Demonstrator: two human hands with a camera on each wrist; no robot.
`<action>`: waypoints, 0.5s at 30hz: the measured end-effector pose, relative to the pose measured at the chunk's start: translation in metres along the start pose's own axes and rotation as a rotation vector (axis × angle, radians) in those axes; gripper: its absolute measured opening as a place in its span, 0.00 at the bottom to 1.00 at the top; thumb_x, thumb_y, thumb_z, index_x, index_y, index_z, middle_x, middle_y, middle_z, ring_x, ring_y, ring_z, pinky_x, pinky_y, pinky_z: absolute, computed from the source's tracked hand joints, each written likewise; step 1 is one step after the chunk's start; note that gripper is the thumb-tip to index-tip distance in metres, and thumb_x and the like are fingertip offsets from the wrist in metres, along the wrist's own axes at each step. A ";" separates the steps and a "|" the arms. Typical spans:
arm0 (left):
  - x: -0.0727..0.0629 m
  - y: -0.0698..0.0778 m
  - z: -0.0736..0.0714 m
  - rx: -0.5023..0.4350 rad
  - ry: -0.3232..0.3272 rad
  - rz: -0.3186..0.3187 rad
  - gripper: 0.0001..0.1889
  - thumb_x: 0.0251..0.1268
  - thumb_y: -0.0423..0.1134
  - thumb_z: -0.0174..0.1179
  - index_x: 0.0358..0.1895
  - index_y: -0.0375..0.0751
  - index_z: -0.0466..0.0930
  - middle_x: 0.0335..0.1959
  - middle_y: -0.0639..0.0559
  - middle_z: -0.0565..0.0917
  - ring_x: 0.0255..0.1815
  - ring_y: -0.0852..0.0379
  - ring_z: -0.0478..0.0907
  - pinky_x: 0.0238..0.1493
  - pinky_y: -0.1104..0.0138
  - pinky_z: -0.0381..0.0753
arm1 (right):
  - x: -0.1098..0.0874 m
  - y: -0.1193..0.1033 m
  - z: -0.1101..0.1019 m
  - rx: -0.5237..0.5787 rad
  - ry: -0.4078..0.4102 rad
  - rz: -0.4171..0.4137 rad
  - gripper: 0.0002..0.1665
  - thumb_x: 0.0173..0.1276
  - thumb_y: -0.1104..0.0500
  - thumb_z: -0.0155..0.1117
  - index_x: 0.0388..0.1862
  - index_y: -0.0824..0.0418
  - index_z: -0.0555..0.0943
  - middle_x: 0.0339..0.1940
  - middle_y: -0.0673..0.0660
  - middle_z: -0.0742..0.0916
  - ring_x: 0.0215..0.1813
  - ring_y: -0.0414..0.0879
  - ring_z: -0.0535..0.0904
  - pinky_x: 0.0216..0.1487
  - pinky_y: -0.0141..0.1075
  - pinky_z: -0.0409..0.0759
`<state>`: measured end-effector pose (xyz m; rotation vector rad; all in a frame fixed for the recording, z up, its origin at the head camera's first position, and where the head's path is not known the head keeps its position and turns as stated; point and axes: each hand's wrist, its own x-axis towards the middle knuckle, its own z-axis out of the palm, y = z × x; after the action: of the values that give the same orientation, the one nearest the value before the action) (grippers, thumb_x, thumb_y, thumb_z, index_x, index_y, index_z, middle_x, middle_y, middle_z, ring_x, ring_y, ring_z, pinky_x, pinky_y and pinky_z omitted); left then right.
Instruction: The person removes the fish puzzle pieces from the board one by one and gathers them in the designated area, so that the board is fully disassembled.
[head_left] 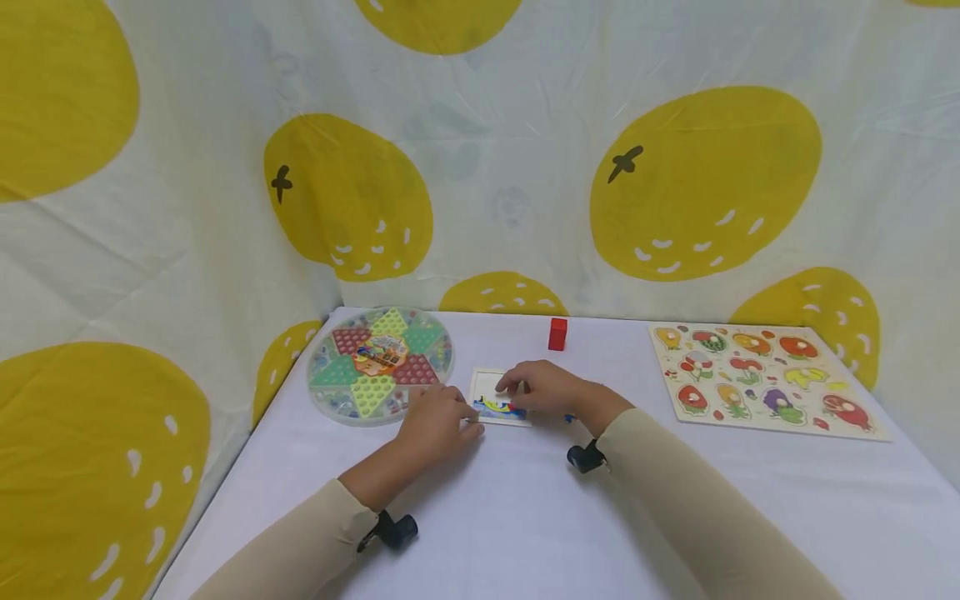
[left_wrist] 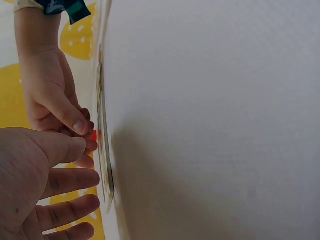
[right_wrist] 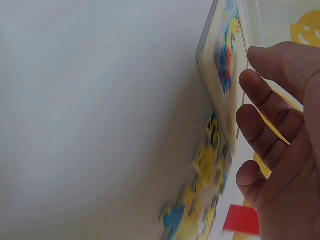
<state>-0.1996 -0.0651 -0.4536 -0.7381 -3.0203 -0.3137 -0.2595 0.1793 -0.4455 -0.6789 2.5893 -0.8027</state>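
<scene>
A small jigsaw tray [head_left: 486, 382] with a pale frame lies on the white table, its lower part filled by joined blue, yellow and red pieces [right_wrist: 227, 55]. My left hand [head_left: 437, 422] is at the tray's left lower corner, fingertips right at the edge and fingers fairly straight in the left wrist view. Over the tray's right side hovers my right hand [head_left: 547, 388], fingers loosely bent and holding nothing in the right wrist view. Loose jigsaw pieces [right_wrist: 205, 167], yellow and blue, lie beside the tray; in the head view the right hand mostly hides them.
Left of the tray is a round Chinese checkers board [head_left: 345, 343] with coloured triangles. A red block [head_left: 557, 334] stands behind it, near the back edge. At the right lies a wooden fruit puzzle board [head_left: 720, 392]. A fruit-printed curtain [head_left: 510, 167] hangs behind the table.
</scene>
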 end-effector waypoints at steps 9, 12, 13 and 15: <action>-0.004 -0.006 -0.001 0.016 -0.010 -0.014 0.12 0.68 0.56 0.72 0.46 0.57 0.96 0.42 0.60 0.85 0.49 0.54 0.76 0.59 0.45 0.67 | 0.010 -0.017 0.013 -0.035 -0.005 -0.019 0.21 0.74 0.60 0.72 0.64 0.48 0.88 0.49 0.46 0.86 0.51 0.44 0.78 0.56 0.40 0.80; -0.005 -0.005 -0.004 0.013 -0.025 -0.012 0.13 0.68 0.57 0.72 0.46 0.57 0.96 0.42 0.59 0.85 0.50 0.54 0.76 0.60 0.44 0.66 | 0.014 -0.022 0.014 -0.079 -0.017 -0.044 0.22 0.73 0.60 0.74 0.65 0.48 0.87 0.50 0.46 0.85 0.52 0.44 0.78 0.59 0.41 0.79; -0.006 -0.005 -0.004 0.011 -0.029 -0.009 0.13 0.68 0.56 0.72 0.46 0.56 0.96 0.42 0.59 0.85 0.50 0.53 0.77 0.61 0.43 0.66 | 0.015 -0.023 0.015 -0.094 -0.022 -0.052 0.22 0.73 0.60 0.74 0.65 0.48 0.87 0.50 0.46 0.86 0.53 0.44 0.79 0.60 0.42 0.79; -0.007 -0.005 -0.005 0.011 -0.030 -0.003 0.12 0.68 0.56 0.73 0.46 0.56 0.96 0.42 0.59 0.85 0.50 0.53 0.76 0.61 0.43 0.65 | 0.019 -0.025 0.016 -0.124 -0.030 -0.066 0.23 0.73 0.60 0.74 0.65 0.48 0.88 0.50 0.46 0.86 0.54 0.43 0.79 0.62 0.42 0.79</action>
<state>-0.1962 -0.0736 -0.4506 -0.7440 -3.0490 -0.2881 -0.2592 0.1439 -0.4465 -0.8097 2.6179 -0.6497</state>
